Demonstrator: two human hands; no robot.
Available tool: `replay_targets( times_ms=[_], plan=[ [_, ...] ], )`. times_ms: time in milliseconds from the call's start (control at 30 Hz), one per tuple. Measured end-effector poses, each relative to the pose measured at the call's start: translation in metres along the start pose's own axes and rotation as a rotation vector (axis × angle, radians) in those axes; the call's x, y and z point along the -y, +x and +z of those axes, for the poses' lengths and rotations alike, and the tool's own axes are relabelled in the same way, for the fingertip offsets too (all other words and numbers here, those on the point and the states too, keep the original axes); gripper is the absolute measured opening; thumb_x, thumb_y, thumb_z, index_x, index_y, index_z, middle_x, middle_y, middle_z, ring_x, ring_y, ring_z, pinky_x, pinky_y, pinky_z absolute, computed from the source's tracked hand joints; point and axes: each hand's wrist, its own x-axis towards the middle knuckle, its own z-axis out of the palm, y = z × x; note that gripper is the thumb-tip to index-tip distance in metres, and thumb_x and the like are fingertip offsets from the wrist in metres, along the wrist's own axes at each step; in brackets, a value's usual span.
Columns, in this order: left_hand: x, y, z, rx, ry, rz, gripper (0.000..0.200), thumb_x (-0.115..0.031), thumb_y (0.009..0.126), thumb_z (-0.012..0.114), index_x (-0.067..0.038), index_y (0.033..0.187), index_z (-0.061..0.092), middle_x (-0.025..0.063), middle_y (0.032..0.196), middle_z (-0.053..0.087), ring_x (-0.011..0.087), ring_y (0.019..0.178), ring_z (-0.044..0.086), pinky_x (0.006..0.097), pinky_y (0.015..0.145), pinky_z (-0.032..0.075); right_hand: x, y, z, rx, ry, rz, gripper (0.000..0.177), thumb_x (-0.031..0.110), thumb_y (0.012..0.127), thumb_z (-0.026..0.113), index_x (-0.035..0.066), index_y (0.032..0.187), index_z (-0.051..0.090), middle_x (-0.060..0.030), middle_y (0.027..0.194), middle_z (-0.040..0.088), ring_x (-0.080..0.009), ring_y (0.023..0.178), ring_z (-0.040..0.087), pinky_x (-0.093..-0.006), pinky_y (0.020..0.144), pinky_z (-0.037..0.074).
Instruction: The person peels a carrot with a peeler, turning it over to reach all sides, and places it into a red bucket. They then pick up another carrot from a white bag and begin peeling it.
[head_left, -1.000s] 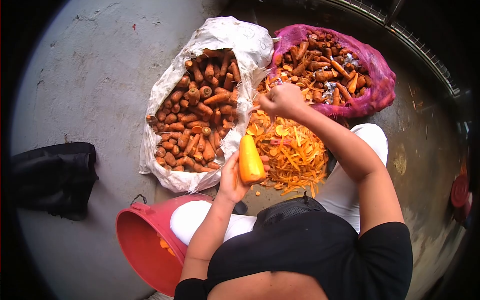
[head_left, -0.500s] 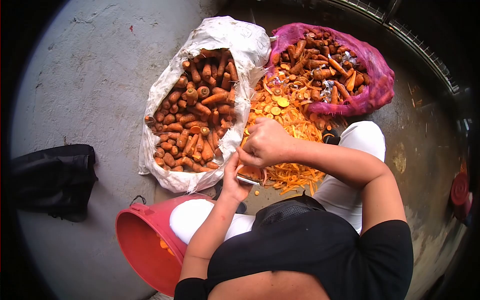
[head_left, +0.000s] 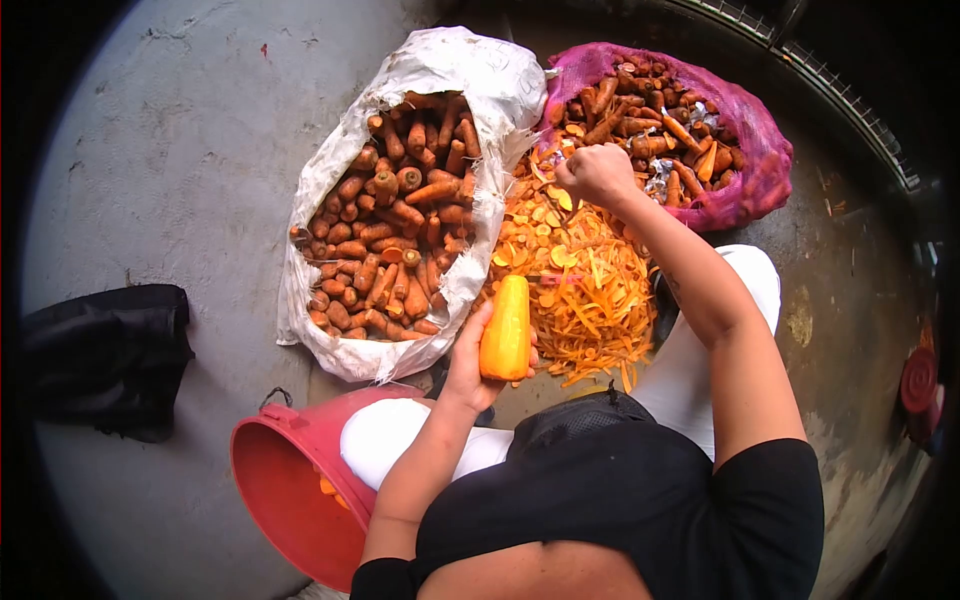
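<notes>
A peeled orange carrot stands almost upright in my left hand, whose fingers wrap round it from the left and behind. My right hand is closed above the far part of a heap of carrot peelings and cut ends. A thin brownish piece shows below its fingers; what the hand grips I cannot make out. Left of the heap lies an open white sack full of unpeeled carrots. A pink mesh sack with more carrots lies just beyond my right hand.
By my left knee, a red bucket lies tipped with a few orange pieces inside. A black cloth or bag is on the grey floor at far left. At far right stands a red object, near the dark wet floor.
My right hand has moved away from my left, forward and to the right over the peelings. The peeled carrot now shows in full in my left hand; the metal blade is no longer visible.
</notes>
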Motion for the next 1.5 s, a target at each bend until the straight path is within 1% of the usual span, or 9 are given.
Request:
replay_targets(
  times_ms=[67,167,333,367,433,833,1233,1400,1500],
  plan=[
    [-0.003,0.005,-0.007,-0.024,-0.046,-0.014,0.048,-0.048,0.097,0.038,-0.006,0.118,0.049,0.0139,0.087,0.061,0.0256,0.068,0.064,0.0375,0.056,0.054,0.035,-0.007,-0.023,0.224,0.224,0.081,0.042,0.039,0.085,0.048,0.011,0.063,0.070,-0.0078,0.053,0.061,-0.0238,0.047,0.060,-0.0373,0.051,0.049],
    [-0.004,0.012,-0.013,-0.097,-0.008,0.061,0.048,-0.049,0.096,0.038,-0.007,0.115,0.052,0.0117,0.091,0.062,0.0259,0.073,0.063,0.0381,0.060,0.053,0.080,-0.039,-0.019,-0.133,0.426,-0.328,0.039,0.031,0.083,0.054,0.014,0.050,0.067,-0.0053,0.038,0.050,-0.0196,0.034,0.051,-0.0350,0.040,0.043],
    [-0.006,0.012,0.007,-0.263,-0.151,0.087,0.042,-0.045,0.097,0.038,-0.010,0.111,0.056,0.0082,0.095,0.064,0.0247,0.078,0.063,0.0402,0.059,0.052,0.115,-0.078,-0.036,-0.201,0.609,-0.651,0.035,0.021,0.075,0.061,0.014,0.041,0.052,-0.0041,0.042,0.047,-0.0241,0.044,0.048,-0.0372,0.048,0.036],
    [-0.003,0.018,-0.025,-0.057,-0.129,0.040,0.038,-0.039,0.098,0.039,-0.012,0.122,0.052,0.0063,0.113,0.060,0.0214,0.103,0.060,0.0404,0.088,0.050,0.116,-0.081,-0.036,-0.197,0.614,-0.667,0.035,0.021,0.075,0.061,0.014,0.042,0.052,-0.0040,0.042,0.048,-0.0242,0.045,0.049,-0.0370,0.048,0.035],
    [-0.001,0.018,-0.026,-0.032,-0.119,0.044,0.038,-0.039,0.098,0.040,-0.012,0.122,0.052,0.0061,0.113,0.059,0.0211,0.102,0.060,0.0401,0.087,0.051,0.115,-0.083,-0.036,-0.190,0.622,-0.699,0.035,0.021,0.076,0.062,0.014,0.043,0.052,-0.0037,0.043,0.049,-0.0244,0.047,0.050,-0.0368,0.049,0.035],
    [-0.004,0.018,0.003,-0.123,-0.069,0.110,0.039,-0.040,0.098,0.038,-0.009,0.115,0.054,0.0075,0.100,0.063,0.0210,0.089,0.063,0.0375,0.075,0.053,0.104,-0.075,-0.024,-0.175,0.631,-0.645,0.034,0.022,0.077,0.060,0.013,0.044,0.056,-0.0068,0.047,0.052,-0.0269,0.044,0.050,-0.0382,0.046,0.038],
    [-0.007,0.027,0.006,-0.127,-0.003,0.117,0.038,-0.040,0.099,0.037,-0.011,0.117,0.053,0.0063,0.098,0.064,0.0182,0.084,0.064,0.0344,0.065,0.055,0.095,-0.060,0.005,0.159,0.764,-0.484,0.041,0.039,0.077,0.055,0.008,0.050,0.061,-0.0167,0.050,0.050,-0.0352,0.047,0.052,-0.0418,0.045,0.041],
    [0.000,0.023,-0.010,-0.065,0.130,0.112,0.045,-0.046,0.097,0.037,-0.008,0.118,0.052,0.0100,0.091,0.063,0.0222,0.073,0.064,0.0342,0.056,0.054,0.063,-0.034,0.012,0.239,0.715,-0.174,0.041,0.041,0.079,0.050,0.013,0.053,0.066,-0.0100,0.050,0.057,-0.0270,0.045,0.056,-0.0385,0.048,0.046],
    [0.005,0.001,0.001,0.041,0.165,0.009,0.047,-0.044,0.096,0.042,-0.004,0.121,0.049,0.0144,0.087,0.062,0.0226,0.065,0.064,0.0337,0.056,0.055,-0.013,-0.005,0.020,0.182,0.129,-0.017,0.041,0.040,0.080,0.048,0.012,0.059,0.069,-0.0092,0.058,0.063,-0.0253,0.055,0.063,-0.0377,0.057,0.052]
  ],
)
